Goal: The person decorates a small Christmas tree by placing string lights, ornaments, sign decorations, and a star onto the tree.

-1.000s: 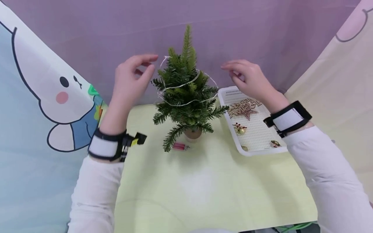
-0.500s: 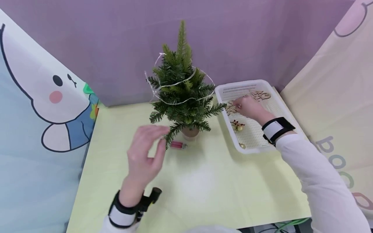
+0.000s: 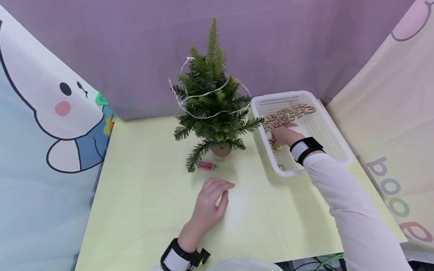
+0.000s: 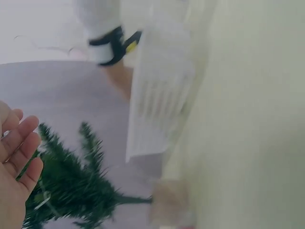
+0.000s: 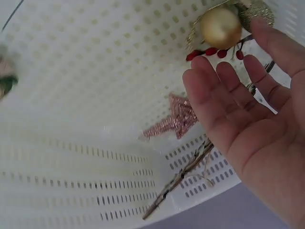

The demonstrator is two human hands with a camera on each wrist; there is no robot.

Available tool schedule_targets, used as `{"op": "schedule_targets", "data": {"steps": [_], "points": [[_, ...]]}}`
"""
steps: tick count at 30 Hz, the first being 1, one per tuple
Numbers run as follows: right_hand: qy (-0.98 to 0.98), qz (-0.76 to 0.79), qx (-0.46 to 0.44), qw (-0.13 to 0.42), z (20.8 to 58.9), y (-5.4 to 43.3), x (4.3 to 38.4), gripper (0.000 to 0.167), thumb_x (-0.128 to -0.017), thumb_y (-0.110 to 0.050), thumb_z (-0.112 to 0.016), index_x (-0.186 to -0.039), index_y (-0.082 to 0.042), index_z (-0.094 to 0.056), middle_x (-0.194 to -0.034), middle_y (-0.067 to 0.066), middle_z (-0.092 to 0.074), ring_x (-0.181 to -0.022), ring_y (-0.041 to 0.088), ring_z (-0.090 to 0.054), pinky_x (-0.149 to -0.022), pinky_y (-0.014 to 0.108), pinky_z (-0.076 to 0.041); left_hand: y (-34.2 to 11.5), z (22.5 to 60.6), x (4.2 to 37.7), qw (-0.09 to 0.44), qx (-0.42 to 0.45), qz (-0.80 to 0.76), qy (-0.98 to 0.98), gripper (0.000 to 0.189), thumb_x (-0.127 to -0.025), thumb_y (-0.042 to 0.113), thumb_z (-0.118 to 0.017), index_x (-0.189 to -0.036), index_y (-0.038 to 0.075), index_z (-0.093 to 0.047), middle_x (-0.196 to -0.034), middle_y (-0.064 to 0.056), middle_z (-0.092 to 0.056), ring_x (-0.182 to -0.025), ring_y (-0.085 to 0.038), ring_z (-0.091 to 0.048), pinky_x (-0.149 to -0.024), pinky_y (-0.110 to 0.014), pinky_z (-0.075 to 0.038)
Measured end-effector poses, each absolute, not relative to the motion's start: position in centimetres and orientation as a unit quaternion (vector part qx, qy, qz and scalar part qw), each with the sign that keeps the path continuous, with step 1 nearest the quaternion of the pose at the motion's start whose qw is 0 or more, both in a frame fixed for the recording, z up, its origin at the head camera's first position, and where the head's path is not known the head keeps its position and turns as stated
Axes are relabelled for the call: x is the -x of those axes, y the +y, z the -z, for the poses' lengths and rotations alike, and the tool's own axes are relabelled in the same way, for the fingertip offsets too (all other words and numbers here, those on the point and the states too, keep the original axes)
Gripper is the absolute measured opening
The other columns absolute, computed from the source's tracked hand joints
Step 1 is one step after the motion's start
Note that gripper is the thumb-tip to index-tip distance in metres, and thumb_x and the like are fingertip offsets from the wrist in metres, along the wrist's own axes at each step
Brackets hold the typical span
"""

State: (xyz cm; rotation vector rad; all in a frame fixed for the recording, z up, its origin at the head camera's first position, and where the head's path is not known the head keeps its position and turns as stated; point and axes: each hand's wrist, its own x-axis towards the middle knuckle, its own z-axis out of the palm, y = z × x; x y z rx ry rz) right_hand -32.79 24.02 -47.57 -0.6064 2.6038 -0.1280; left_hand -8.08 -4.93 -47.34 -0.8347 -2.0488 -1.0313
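Observation:
My right hand is down inside the white basket. In the right wrist view its fingers are loosely extended, beside a shiny gold ball and red berries. The thumb tip overlaps a gold glitter ball; contact cannot be told. My left hand hovers over the near table with relaxed fingers, holding nothing. A small potted artificial Christmas tree stands upright, wound with a clear wire string. A glittery pink star and wooden letter cutouts lie in the basket.
Beside the tree's pot lies a small pink object with a silvery end on the pale yellow table. A purple curtain hangs behind, and printed cloths flank both sides. Green cables show below the front edge.
Both hands have left the sides of the tree. The right went down into the basket, then toward the gold ball and berries; the left came down toward the near middle of the table.

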Motion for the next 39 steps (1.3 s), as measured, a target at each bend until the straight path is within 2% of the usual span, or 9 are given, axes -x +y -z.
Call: {"op": "schedule_targets", "data": {"steps": [5,7,10,12,14,17,19,28,39], "points": [[0.942,0.02,0.245,0.228,47.9,23.6,33.0,0.013,-0.072,0.004,-0.066,-0.079,-0.003,-0.057,-0.073,0.004,-0.054,-0.068,0.019,-0.049,-0.06,0.031,-0.042,-4.1,48.3,7.4,0.316,0.326,0.407,-0.793,0.022,-0.086,-0.002,-0.053,-0.099,0.005,-0.068,-0.094,-0.003,-0.069,-0.089,-0.018,-0.061,-0.084,-0.029,-0.048],[0.938,0.011,0.258,0.229,48.1,23.7,33.0,0.022,-0.067,0.008,-0.061,-0.064,-0.01,-0.049,-0.061,-0.002,-0.042,-0.059,0.014,-0.038,-0.054,0.026,-0.033,-4.0,48.4,7.4,0.312,0.326,0.408,-0.793,0.022,-0.085,-0.003,-0.053,-0.099,0.006,-0.068,-0.094,-0.003,-0.068,-0.089,-0.017,-0.061,-0.084,-0.028,-0.048],[0.934,0.017,0.265,0.238,48.5,24.0,33.0,0.036,-0.063,0.01,-0.055,-0.055,-0.017,-0.033,-0.056,-0.005,-0.025,-0.053,0.011,-0.024,-0.049,0.023,-0.021,-4.0,48.5,7.4,0.305,0.326,0.407,-0.797,0.023,-0.084,-0.003,-0.054,-0.1,0.006,-0.068,-0.094,-0.003,-0.068,-0.09,-0.017,-0.061,-0.085,-0.028,-0.048],[0.936,0.035,0.251,0.244,48.5,24.4,33.0,0.037,-0.064,0.009,-0.057,-0.055,-0.017,-0.033,-0.055,-0.006,-0.025,-0.05,0.009,-0.025,-0.047,0.02,-0.023,-4.0,48.5,7.5,0.3,0.328,0.404,-0.8,0.023,-0.084,-0.003,-0.054,-0.1,0.007,-0.068,-0.094,-0.002,-0.068,-0.09,-0.016,-0.061,-0.086,-0.028,-0.047],[0.938,0.05,0.235,0.25,48.3,24.7,33.0,0.027,-0.068,0.008,-0.06,-0.058,-0.012,-0.044,-0.056,-0.003,-0.038,-0.049,0.01,-0.036,-0.045,0.02,-0.031,-4.0,48.5,7.6,0.293,0.333,0.399,-0.803,0.024,-0.084,-0.003,-0.054,-0.101,0.007,-0.068,-0.094,-0.001,-0.068,-0.09,-0.016,-0.061,-0.086,-0.028,-0.047],[0.941,0.047,0.218,0.255,47.3,24.9,33.0,0.008,-0.074,0.002,-0.064,-0.08,-0.002,-0.062,-0.076,0.007,-0.06,-0.057,0.015,-0.054,-0.051,0.025,-0.044,-4.2,48.5,7.8,0.286,0.338,0.388,-0.808,0.024,-0.084,-0.002,-0.054,-0.101,0.008,-0.068,-0.094,0.0,-0.068,-0.09,-0.015,-0.06,-0.085,-0.027,-0.047],[0.941,0.041,0.223,0.251,46.4,24.9,33.0,0.017,-0.076,-0.001,-0.065,-0.093,0.001,-0.065,-0.088,0.014,-0.065,-0.061,0.02,-0.06,-0.055,0.029,-0.049,-4.3,48.5,7.8,0.283,0.335,0.384,-0.812,0.024,-0.084,-0.001,-0.054,-0.102,0.008,-0.068,-0.095,0.0,-0.068,-0.091,-0.015,-0.06,-0.085,-0.028,-0.047],[0.949,0.11,0.267,0.129,41.5,24.7,31.4,0.016,-0.079,-0.005,-0.061,-0.093,0.0,-0.068,-0.085,0.01,-0.064,-0.075,0.023,-0.056,-0.07,0.041,-0.049,-5.2,48.2,7.8,0.275,0.297,0.401,-0.822,0.02,-0.086,0.002,-0.056,-0.102,0.007,-0.068,-0.098,-0.003,-0.069,-0.093,-0.017,-0.059,-0.09,-0.029,-0.046],[0.904,0.286,0.309,-0.071,36.9,21.5,23.2,0.022,-0.08,-0.005,-0.07,-0.102,-0.003,-0.067,-0.094,0.007,-0.066,-0.081,0.017,-0.063,-0.07,0.027,-0.056,-5.1,46.6,8.6,0.247,0.281,0.429,-0.822,0.021,-0.089,0.004,-0.057,-0.108,0.006,-0.067,-0.103,-0.003,-0.069,-0.097,-0.016,-0.06,-0.088,-0.025,-0.048]]}}
